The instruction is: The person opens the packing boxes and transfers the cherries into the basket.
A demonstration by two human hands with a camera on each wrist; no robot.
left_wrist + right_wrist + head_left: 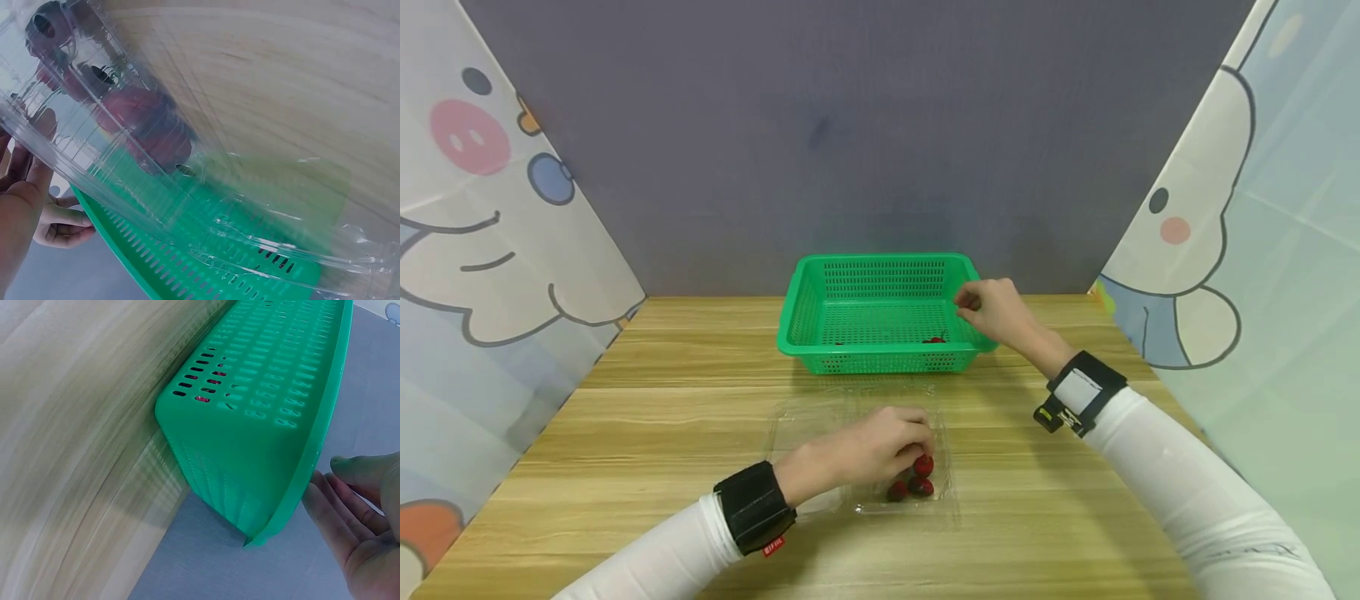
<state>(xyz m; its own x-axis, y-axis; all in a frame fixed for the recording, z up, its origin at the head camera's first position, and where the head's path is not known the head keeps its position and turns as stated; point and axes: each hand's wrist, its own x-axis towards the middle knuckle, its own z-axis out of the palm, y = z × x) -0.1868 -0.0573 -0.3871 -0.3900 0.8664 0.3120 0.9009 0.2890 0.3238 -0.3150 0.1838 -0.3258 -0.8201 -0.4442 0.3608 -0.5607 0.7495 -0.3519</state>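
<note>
My left hand (883,443) reaches over the right half of a clear plastic clamshell box (951,492), fingers bent down at several dark red cherries (921,486). In the left wrist view, cherries (128,106) show through the box wall, and the fingers (22,187) reach over its edge. I cannot tell whether these fingertips grip a cherry. My right hand (996,310) hovers at the right rim of a green plastic basket (880,360). Its thumb and fingers are loosely bent and apart, with nothing between them in the right wrist view.
A few cherries (936,340) lie in the basket near its front right corner, and a small red spot shows at the front left. The box's other half lies flat to the left on the wooden table (685,433). A grey wall (880,150) rises behind the basket; printed cloths flank both sides.
</note>
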